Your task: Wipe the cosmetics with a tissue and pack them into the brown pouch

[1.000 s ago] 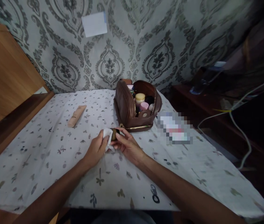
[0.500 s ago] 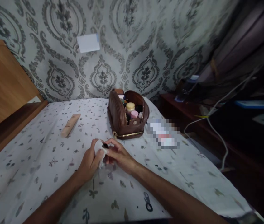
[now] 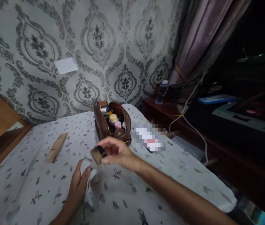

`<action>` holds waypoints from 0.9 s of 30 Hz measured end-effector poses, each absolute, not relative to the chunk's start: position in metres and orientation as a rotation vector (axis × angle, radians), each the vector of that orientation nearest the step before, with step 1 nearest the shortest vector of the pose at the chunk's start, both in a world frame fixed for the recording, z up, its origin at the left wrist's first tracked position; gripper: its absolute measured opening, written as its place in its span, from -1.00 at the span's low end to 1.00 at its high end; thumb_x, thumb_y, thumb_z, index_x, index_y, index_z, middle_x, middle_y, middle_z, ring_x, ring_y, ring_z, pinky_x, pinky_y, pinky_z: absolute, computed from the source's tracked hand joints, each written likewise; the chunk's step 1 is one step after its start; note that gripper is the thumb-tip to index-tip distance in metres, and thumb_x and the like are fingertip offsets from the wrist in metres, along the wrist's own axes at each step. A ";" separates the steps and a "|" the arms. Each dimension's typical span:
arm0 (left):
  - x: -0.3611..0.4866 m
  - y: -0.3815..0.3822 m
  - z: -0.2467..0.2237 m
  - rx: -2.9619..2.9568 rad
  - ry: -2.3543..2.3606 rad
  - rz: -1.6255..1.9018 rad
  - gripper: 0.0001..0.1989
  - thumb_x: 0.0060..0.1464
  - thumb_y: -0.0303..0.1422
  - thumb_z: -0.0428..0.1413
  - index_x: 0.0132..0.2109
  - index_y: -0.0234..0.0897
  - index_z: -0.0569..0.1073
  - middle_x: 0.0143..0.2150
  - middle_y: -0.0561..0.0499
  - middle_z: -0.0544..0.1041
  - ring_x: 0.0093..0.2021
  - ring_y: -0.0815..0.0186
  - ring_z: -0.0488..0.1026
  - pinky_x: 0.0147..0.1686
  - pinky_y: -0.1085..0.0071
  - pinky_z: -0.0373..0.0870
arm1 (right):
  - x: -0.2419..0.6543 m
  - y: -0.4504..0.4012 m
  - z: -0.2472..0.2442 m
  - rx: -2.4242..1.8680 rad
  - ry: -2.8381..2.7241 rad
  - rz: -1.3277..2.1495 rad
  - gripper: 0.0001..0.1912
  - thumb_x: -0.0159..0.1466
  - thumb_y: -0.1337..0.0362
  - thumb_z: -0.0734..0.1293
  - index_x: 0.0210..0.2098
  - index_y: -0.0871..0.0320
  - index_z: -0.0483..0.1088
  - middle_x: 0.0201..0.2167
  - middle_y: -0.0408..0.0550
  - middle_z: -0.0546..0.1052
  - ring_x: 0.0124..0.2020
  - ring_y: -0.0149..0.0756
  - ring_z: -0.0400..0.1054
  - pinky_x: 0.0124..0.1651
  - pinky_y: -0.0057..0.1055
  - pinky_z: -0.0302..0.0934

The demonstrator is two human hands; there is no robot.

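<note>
My right hand grips a small bottle by its black cap; the body looks square, with a brownish tint. It is held in the air just in front of the open bag. Lower and to the left, my left hand is closed around a crumpled white tissue, whose loose end hangs down. Behind the right hand stands a brown leather toiletry bag, unzipped, with several jars and bottles inside, among them a yellow-lidded jar and a pink-lidded one.
A beige tube lies on the patterned sheet at left. Right of the bag is a pixelated flat item. A clear water bottle stands on a dark red table. A white cable hangs at right.
My right hand has drawn the small bottle out of the tissue and lifted it up toward the bag. My left hand keeps the tissue, lower left. The view has turned right.
</note>
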State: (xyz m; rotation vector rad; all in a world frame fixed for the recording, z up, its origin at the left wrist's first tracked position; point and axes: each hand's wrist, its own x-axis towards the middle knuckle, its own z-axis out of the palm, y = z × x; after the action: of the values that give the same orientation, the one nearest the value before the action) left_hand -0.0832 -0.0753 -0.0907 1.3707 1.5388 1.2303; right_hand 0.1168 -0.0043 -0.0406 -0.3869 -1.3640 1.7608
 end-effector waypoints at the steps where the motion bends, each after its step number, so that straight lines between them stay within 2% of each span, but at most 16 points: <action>1: -0.082 -0.075 -0.091 1.365 1.548 1.192 -0.53 0.18 0.05 0.06 -0.02 -0.25 0.41 -0.42 0.08 0.46 -0.38 0.27 0.42 -0.32 0.41 0.39 | 0.128 0.005 -0.030 -0.451 -1.420 1.606 -0.49 0.01 0.19 0.60 -0.08 0.08 0.45 -0.20 -0.15 0.51 -0.30 -0.42 0.41 -0.27 -0.45 0.30; 5: -0.081 -0.074 -0.088 1.432 1.601 1.096 -0.54 0.21 0.05 0.02 -0.02 -0.25 0.41 -0.46 0.10 0.41 -0.44 0.29 0.37 -0.39 0.43 0.32 | 0.165 0.046 0.006 -0.735 -1.662 0.873 -0.52 0.10 0.25 0.54 -0.01 0.07 0.41 -0.22 -0.18 0.48 -0.31 -0.39 0.35 -0.24 -0.43 0.24; 7: -0.081 -0.071 -0.087 1.490 1.608 1.090 -0.55 0.21 0.04 0.03 -0.04 -0.26 0.44 -0.43 0.06 0.45 -0.40 0.25 0.41 -0.35 0.41 0.35 | 0.172 0.063 0.017 -0.925 -1.825 0.543 -0.58 0.11 0.32 0.52 -0.05 0.10 0.42 -0.29 -0.20 0.49 -0.33 -0.37 0.33 -0.23 -0.43 0.18; 10: -0.085 -0.067 -0.090 1.574 1.594 1.072 -0.54 0.17 0.03 0.06 -0.07 -0.27 0.49 -0.35 -0.02 0.51 -0.29 0.17 0.48 -0.27 0.36 0.42 | 0.171 0.078 0.024 -1.092 -2.082 0.268 -0.58 0.11 0.34 0.53 -0.05 0.11 0.44 -0.30 -0.15 0.51 -0.23 -0.28 0.34 -0.20 -0.41 0.13; 14: -0.092 -0.064 -0.098 1.628 1.604 1.046 -0.56 0.17 -0.02 0.09 -0.04 -0.28 0.52 -0.29 -0.06 0.55 -0.19 0.12 0.51 -0.16 0.31 0.47 | 0.162 0.082 0.024 -1.153 -2.275 0.141 -0.56 0.17 0.33 0.51 0.03 0.17 0.43 -0.21 -0.02 0.54 -0.11 -0.17 0.33 -0.19 -0.37 0.12; 18: -0.097 -0.063 -0.101 1.699 1.577 0.979 -0.59 0.20 -0.07 0.07 0.00 -0.27 0.52 -0.10 -0.11 0.59 -0.06 0.12 0.52 -0.04 0.31 0.47 | 0.157 0.083 0.022 -1.182 -2.342 0.107 -0.58 0.17 0.31 0.52 0.01 0.19 0.46 -0.16 0.04 0.54 -0.06 -0.13 0.31 -0.16 -0.35 0.13; 20: -0.097 -0.063 -0.100 1.698 1.561 0.961 -0.60 0.21 -0.06 0.05 -0.02 -0.27 0.52 -0.07 -0.12 0.58 -0.04 0.11 0.52 -0.01 0.31 0.47 | 0.156 0.085 0.021 -1.167 -2.362 0.118 -0.59 0.18 0.31 0.51 0.01 0.21 0.47 -0.13 0.05 0.55 -0.04 -0.12 0.30 -0.13 -0.34 0.13; 24: -0.094 -0.064 -0.097 1.675 1.559 0.960 -0.61 0.17 -0.08 0.10 -0.04 -0.28 0.53 -0.13 -0.12 0.59 -0.05 0.08 0.52 0.01 0.27 0.47 | 0.153 0.089 0.022 -1.146 -2.379 0.168 -0.60 0.20 0.31 0.50 0.02 0.18 0.46 -0.25 -0.03 0.55 -0.09 -0.13 0.29 -0.17 -0.34 0.11; 27: -0.091 -0.064 -0.094 1.675 1.526 0.953 -0.63 0.18 -0.11 0.09 -0.02 -0.27 0.52 -0.08 -0.14 0.59 0.01 0.06 0.51 0.02 0.26 0.47 | 0.153 0.090 0.021 -1.143 -2.383 0.166 -0.60 0.20 0.30 0.50 0.02 0.18 0.47 -0.28 -0.04 0.53 -0.12 -0.14 0.27 -0.17 -0.33 0.12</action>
State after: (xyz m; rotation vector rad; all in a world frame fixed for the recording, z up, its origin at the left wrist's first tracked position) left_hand -0.0915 -0.0642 -0.0939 1.6752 1.5264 0.9532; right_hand 0.1526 0.0904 0.0206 -1.1426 -2.3830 0.1658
